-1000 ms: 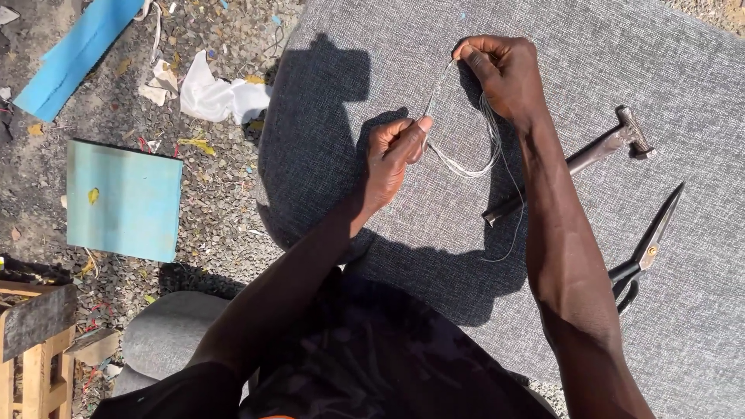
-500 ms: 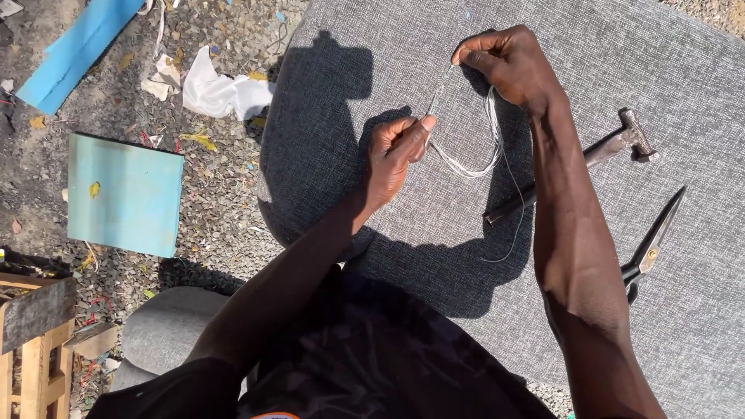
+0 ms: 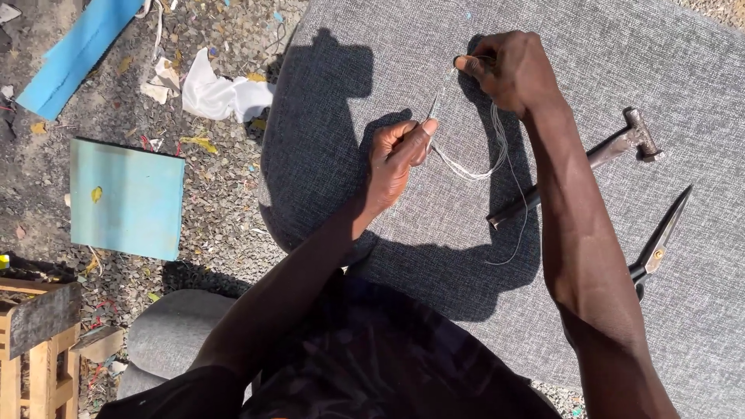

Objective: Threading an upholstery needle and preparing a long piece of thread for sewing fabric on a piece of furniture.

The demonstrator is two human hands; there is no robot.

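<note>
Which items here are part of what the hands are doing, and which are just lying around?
In use:
left hand pinching a needle
right hand pulling the thread
grey fabric cushion underneath

Lying about:
hammer
scissors
blue board
white cloth scrap
wooden frame

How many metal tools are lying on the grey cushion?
2. A hammer lies just beyond the right forearm, its head pointing to the upper right. A pair of scissors lies below it, partly hidden behind that arm. More could be hidden under the arms.
</note>
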